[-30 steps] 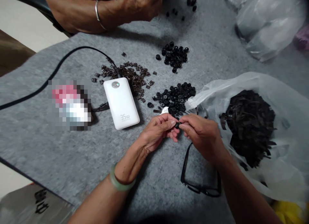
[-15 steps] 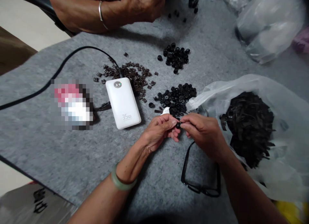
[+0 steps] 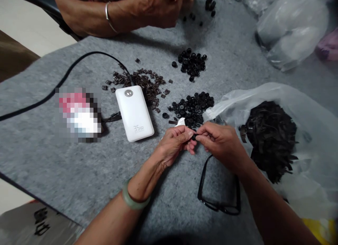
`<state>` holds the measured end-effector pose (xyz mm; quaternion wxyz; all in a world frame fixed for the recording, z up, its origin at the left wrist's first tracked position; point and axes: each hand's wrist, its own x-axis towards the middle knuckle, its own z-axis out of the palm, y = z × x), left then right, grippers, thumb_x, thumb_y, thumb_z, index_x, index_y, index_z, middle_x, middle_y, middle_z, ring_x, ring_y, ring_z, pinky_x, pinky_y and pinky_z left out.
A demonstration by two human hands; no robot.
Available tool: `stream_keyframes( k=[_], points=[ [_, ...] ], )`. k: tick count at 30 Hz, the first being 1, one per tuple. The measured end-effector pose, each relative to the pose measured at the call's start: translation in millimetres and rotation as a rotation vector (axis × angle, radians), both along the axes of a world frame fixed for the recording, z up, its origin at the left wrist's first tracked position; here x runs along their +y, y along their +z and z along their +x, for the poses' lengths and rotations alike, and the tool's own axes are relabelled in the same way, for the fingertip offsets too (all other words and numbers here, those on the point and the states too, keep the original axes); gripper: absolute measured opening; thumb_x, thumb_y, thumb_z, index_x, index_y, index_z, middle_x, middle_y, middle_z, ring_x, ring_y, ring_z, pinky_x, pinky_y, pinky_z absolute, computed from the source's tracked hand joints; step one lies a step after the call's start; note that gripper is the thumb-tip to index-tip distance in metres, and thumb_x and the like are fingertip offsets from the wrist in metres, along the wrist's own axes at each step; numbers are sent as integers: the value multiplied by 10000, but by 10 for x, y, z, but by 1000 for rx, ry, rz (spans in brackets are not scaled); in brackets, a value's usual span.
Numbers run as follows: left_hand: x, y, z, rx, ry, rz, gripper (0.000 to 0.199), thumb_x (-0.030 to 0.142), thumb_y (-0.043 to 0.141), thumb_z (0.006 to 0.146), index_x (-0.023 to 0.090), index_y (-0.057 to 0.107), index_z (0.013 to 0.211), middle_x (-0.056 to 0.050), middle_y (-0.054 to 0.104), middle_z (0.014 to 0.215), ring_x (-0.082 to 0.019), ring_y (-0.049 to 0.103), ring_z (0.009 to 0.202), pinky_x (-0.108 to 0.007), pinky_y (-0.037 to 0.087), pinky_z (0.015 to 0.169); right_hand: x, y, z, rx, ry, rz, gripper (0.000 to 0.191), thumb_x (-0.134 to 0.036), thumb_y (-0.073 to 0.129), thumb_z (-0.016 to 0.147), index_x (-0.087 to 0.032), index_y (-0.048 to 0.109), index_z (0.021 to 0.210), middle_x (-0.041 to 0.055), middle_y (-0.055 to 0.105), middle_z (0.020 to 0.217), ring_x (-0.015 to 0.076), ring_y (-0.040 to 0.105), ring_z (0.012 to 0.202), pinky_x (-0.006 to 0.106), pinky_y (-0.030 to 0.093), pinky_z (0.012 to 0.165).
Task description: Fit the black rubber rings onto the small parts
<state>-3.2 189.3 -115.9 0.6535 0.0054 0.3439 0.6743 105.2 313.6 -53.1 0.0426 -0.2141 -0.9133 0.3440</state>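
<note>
Between the fingertips of both hands is a small round black part, mostly covered by the fingers. My left hand pinches it from the left, thumb on top. From the right, the thumb and forefinger of my right hand close on the same part; whether they also hold a smaller piece is hidden. Just beyond the fingers lies a pile of black discs with centre holes. A scrap of white paper sits by my left knuckles. Black-framed glasses rest below my right hand.
A white power bank with a black cable stands left of my hands. Small brown clips and round black caps lie beyond. At right, a plastic bag holds black strips. Another person's arm rests across the table.
My hands stay pinched together, with the right fingers turned slightly over the black part. Across the table, the other person's hands have shifted a little to the right.
</note>
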Motion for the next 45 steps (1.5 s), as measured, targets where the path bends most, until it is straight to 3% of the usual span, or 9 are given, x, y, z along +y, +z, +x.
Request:
stream_keyframes(
  k=[4, 8, 11, 14, 16, 19, 29, 37, 45],
  points=[
    [3, 13, 14, 4, 41, 2, 375, 304, 882, 707, 64, 711, 940, -47, 701, 722, -106, 664, 624, -237, 605, 602, -26, -25, 16, 45, -13, 76, 117, -141, 604, 863, -111, 648, 759, -11, 636, 697, 25, 540, 630, 149, 357, 617],
    [15, 17, 30, 37, 79, -5, 349, 248, 851, 716, 51, 727, 976, -66, 720, 749, -118, 680, 632, -253, 600, 646, -68, -72, 45, 79, -112, -7, 114, -166, 604, 875, -119, 637, 777, -13, 635, 683, 21, 534, 598, 140, 362, 590],
    [24, 7, 52, 66, 84, -19, 318, 238, 836, 719, 61, 737, 964, -63, 725, 731, -123, 683, 613, -257, 582, 655, -104, -115, 61, 89, -236, -168, 90, -203, 645, 845, -128, 643, 796, -23, 610, 633, 20, 531, 559, 124, 371, 549],
    [24, -6, 70, 107, 95, -8, 276, 233, 819, 739, 75, 747, 954, -60, 732, 731, -121, 689, 625, -247, 562, 679, -123, -160, 69, 96, -343, -442, 135, -245, 677, 807, -124, 619, 796, -28, 598, 606, 17, 533, 511, 106, 404, 509],
    [18, -13, 70, 140, 95, 10, 252, 233, 804, 762, 82, 753, 958, -60, 731, 722, -122, 692, 650, -242, 554, 702, -120, -184, 76, 107, -377, -593, 179, -267, 697, 776, -123, 593, 793, -28, 600, 606, 24, 546, 493, 105, 431, 491],
    [8, -19, 49, 179, 88, 38, 228, 231, 804, 772, 92, 758, 947, -60, 734, 740, -116, 689, 679, -231, 546, 713, -100, -203, 92, 119, -388, -693, 227, -276, 736, 736, -125, 578, 798, -28, 604, 621, 34, 569, 499, 108, 460, 485],
    [3, -34, 19, 266, 77, 41, 169, 225, 825, 773, 124, 735, 874, -21, 712, 740, -85, 671, 667, -186, 523, 665, -45, -214, 120, 69, -323, -628, 216, -282, 750, 746, -132, 599, 784, -26, 597, 667, 21, 558, 536, 97, 449, 498],
    [16, -33, 50, 306, 73, 11, 193, 292, 816, 790, 134, 750, 879, -39, 739, 772, -92, 647, 690, -201, 497, 687, -14, -231, 176, -11, -230, -403, 136, -178, 714, 787, -154, 633, 893, -35, 583, 728, -2, 543, 646, 81, 415, 579],
    [16, -49, 62, 291, 96, 31, 232, 326, 829, 775, 131, 765, 882, -26, 714, 779, -78, 605, 693, -190, 456, 677, -12, -289, 205, -39, -235, -445, 189, -202, 731, 808, -160, 617, 954, -23, 596, 827, 12, 566, 668, 117, 461, 618]
  ],
)
